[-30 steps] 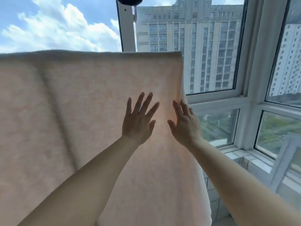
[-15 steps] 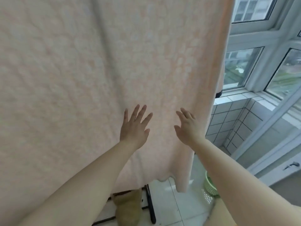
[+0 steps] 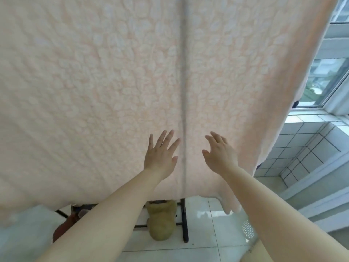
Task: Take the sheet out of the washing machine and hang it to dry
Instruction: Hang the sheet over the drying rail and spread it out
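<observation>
A pale peach sheet [image 3: 117, 87] with a pebbled texture hangs spread wide in front of me and fills most of the view. A dark vertical line runs down it near the middle. My left hand [image 3: 160, 154] lies flat against the lower part of the sheet, fingers straight and spread. My right hand [image 3: 221, 152] is just to the right of that line, fingers straight, at the sheet's surface. The sheet's lower edge hangs just above the floor, with a loose corner [image 3: 229, 205] at the right.
Black legs of a drying rack [image 3: 184, 220] stand on the white tiled floor under the sheet. A tan plush toy [image 3: 161, 222] and a brown one [image 3: 65, 225] hang or sit by the rack. A tiled ledge [image 3: 309, 140] and windows [image 3: 324, 80] are at the right.
My view has tilted down from the sheet's top edge and the sky to its lower part and the floor. Both hands slid down the sheet, staying flat.
</observation>
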